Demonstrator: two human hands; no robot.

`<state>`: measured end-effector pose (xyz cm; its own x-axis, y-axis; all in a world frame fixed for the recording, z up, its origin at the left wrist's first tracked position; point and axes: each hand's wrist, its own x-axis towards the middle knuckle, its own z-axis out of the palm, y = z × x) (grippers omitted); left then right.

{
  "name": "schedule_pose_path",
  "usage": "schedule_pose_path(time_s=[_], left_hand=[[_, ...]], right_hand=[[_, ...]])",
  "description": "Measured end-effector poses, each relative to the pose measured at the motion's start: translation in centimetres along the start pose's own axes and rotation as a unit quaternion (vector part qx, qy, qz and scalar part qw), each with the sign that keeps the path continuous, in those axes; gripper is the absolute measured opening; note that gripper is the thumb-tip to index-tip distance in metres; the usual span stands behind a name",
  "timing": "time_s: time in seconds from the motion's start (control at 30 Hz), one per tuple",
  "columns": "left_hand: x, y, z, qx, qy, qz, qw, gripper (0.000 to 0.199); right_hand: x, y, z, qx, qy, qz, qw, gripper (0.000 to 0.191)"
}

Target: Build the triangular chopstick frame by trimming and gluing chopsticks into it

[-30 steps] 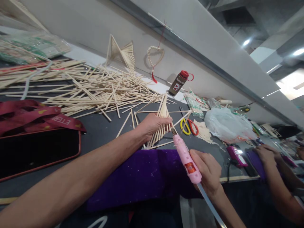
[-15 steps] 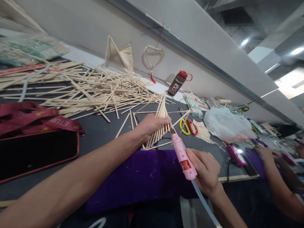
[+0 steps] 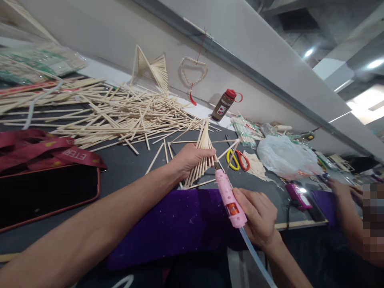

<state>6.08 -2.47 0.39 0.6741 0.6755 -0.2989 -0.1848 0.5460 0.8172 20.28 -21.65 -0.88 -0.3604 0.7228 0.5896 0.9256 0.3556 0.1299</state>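
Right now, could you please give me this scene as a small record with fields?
Left grip: closed on a stick fan
Right grip: holding a pink glue gun, nozzle near the stick fan
Near edge: purple cloth
Left side: phone, maroon lanyard
Further back: loose stick pile, red-lidded bottle
Right of stick fan: yellow-and-red scissors

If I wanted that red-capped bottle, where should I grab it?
Probably around its dark body, below the red cap, coming from the front: the body looks straight-sided, the wall is close behind, and the cap's red loop juts out to the right.
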Motion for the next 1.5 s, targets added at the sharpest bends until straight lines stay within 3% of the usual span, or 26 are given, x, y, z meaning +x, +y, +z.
schedule_pose_path(time_s=[1.5], left_hand=[[0.10, -0.13, -0.25, 0.000, -0.006, 0.004, 1.000, 0.015]], right_hand=[[-0.16, -0.03, -0.04, -0.008, 0.016, -0.006, 1.000, 0.051]])
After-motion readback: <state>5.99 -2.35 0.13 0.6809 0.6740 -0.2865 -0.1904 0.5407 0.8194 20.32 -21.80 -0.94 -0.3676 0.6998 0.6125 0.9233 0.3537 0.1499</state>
